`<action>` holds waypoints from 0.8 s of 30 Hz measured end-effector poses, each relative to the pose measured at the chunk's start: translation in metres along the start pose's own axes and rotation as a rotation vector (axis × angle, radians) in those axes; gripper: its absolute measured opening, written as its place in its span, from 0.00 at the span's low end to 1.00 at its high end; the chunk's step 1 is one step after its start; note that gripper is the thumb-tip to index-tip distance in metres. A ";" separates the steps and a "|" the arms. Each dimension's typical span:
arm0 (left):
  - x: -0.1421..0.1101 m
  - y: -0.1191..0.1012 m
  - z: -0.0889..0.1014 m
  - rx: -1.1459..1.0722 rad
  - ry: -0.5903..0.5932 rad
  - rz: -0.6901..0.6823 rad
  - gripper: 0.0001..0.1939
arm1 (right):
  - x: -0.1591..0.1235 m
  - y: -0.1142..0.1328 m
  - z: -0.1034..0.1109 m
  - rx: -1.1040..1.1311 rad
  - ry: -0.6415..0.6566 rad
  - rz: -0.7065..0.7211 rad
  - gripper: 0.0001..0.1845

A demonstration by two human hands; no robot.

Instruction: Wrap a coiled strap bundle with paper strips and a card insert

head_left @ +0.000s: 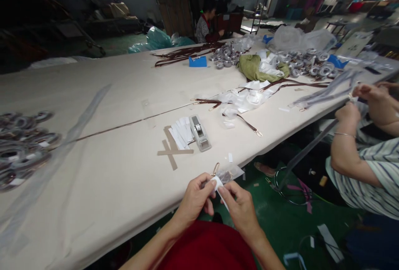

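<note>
Broadly, a long surface (118, 95) carries coiled straps (21, 145), a tape dispenser (199, 132) and white labels (182, 131). At its near edge, left hand (195, 199) and right hand (240, 207) pinch together a small clear bag (229, 174) with a gold clasp (215, 168) and a white label strip (222, 193). The bag looks light, limp and slippery; it is best gripped at its folded edge.

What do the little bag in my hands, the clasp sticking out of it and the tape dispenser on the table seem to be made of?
Small clear bag: thin glossy plastic film, see-through and crinkled. Gold-coloured clasp: probably polished metal, given its shine. Grey tape dispenser: likely matte moulded plastic, though that is uncertain.
</note>
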State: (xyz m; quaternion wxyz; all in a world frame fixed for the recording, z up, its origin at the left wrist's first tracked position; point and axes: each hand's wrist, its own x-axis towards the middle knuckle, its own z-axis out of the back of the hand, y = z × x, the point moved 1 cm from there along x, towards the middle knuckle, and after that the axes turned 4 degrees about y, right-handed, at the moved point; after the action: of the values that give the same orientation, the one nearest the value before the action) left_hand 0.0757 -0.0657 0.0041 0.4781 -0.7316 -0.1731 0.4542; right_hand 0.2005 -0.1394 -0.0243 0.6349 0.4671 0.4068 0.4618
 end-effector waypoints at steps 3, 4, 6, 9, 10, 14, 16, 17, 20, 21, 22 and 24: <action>0.003 0.007 -0.005 -0.087 -0.087 0.037 0.23 | 0.001 0.005 -0.001 -0.409 -0.137 0.393 0.15; 0.004 0.008 -0.006 -0.116 -0.114 0.050 0.23 | -0.001 0.008 0.000 -0.481 -0.168 0.511 0.13; 0.005 0.010 -0.003 -0.166 -0.174 0.063 0.23 | -0.009 0.010 0.006 -0.459 -0.173 0.653 0.09; 0.004 0.009 0.010 -0.210 -0.273 0.050 0.23 | -0.020 -0.016 0.027 -0.195 -0.061 0.461 0.09; 0.003 0.008 0.016 -0.219 -0.303 0.044 0.24 | -0.022 -0.034 0.035 -0.118 0.006 0.274 0.12; -0.003 0.008 0.039 -0.251 -0.382 0.029 0.26 | -0.021 -0.116 0.058 -0.241 0.234 -0.253 0.21; -0.005 0.009 0.050 -0.259 -0.409 0.026 0.27 | -0.012 -0.135 0.061 -0.339 0.197 -0.268 0.17; -0.005 0.009 0.056 -0.259 -0.421 0.025 0.27 | -0.005 -0.135 0.060 -0.329 0.152 -0.258 0.16; -0.003 0.010 0.070 -0.257 -0.442 0.034 0.28 | 0.032 -0.109 0.046 -0.204 0.021 -0.214 0.21; -0.003 0.010 0.074 -0.255 -0.439 0.040 0.29 | 0.048 -0.097 0.040 -0.187 -0.003 -0.197 0.21; -0.002 0.010 0.077 -0.251 -0.430 0.048 0.30 | 0.065 -0.086 0.034 -0.188 -0.018 -0.181 0.21; -0.003 0.010 0.084 -0.243 -0.410 0.059 0.31 | 0.100 -0.070 0.023 -0.214 -0.038 -0.163 0.20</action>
State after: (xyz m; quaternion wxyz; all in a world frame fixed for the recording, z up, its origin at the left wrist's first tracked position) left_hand 0.0030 -0.0273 -0.0134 0.3279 -0.6809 -0.2985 0.5829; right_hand 0.2611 -0.0575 -0.0949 0.7240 0.3708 0.3799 0.4405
